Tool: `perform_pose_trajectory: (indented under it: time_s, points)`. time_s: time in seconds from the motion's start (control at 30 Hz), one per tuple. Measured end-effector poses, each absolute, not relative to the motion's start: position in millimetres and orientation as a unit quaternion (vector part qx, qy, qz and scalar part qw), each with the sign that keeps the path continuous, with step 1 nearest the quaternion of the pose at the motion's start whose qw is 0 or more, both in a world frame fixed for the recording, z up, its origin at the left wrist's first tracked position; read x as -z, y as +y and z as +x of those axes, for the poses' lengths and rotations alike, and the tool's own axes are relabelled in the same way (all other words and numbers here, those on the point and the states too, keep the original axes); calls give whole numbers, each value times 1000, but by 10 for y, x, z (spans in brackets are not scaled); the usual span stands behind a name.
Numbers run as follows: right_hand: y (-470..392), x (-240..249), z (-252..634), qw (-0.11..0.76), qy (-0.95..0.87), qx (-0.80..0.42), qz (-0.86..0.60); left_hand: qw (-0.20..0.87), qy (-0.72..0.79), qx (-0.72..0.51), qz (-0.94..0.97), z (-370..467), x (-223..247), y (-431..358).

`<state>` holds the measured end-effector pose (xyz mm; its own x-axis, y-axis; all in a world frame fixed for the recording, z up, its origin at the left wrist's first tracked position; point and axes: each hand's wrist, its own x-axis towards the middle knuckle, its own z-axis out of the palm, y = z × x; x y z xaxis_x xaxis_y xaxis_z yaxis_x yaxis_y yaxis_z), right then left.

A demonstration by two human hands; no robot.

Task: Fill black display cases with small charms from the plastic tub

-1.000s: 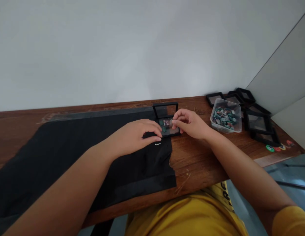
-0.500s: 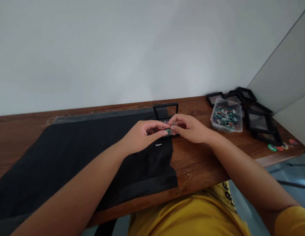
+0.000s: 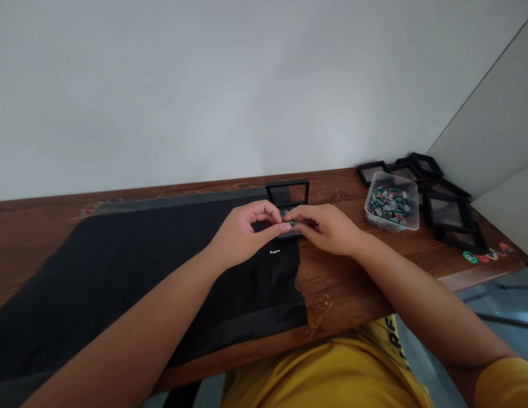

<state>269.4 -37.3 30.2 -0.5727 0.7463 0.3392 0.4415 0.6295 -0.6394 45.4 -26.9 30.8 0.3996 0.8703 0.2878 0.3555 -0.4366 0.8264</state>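
Note:
My left hand [image 3: 245, 233] and my right hand [image 3: 327, 228] meet fingertip to fingertip, thumbs and index fingers closed on a small green piece [image 3: 292, 224]. Its exact kind cannot be made out. Both hands are over the lower half of a hinged black display frame [image 3: 288, 183], whose upper half stands raised behind them. Small pieces inside the lower half show only in part, the fingers covering most of it. Just below the hands lies a small white scrap [image 3: 274, 251] on a black sheet [image 3: 140, 266].
To the right, a clear plastic tub [image 3: 376, 222] holds many small green, red and white pieces. Several black frames [image 3: 476, 224] are piled behind and beside it. Round coloured stickers [image 3: 470, 257] lie near the table's right edge. A white wall [image 3: 204, 102] rises behind the table.
My right hand has shifted slightly left and down, its fingers straighter. The left fingertips have drawn a little left. Both hands still meet at the small green piece.

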Motion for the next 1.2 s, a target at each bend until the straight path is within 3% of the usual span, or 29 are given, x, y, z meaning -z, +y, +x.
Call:
perform_pose_trajectory:
  time_s: [0.33,0.53,0.8,1.0,1.2]
  points:
    - [-418,-317,2673,345,-844,-231,-340,349,404,-433,726,482,-330,-300]
    - [-382,-215,2586,462,-748,-323,-349,350,375,-468,720,523,-253,-336]
    - [-338,-179,2534,480,-654,-477,-338,110,326,-482,806,535,-206,-367]
    - [-333,-212,2555,486,-628,-514,-324,50,299,-493,816,511,-230,-357]
    - [-355,-228,2565,482,-656,-467,-345,-3,292,-461,838,498,-283,-385]
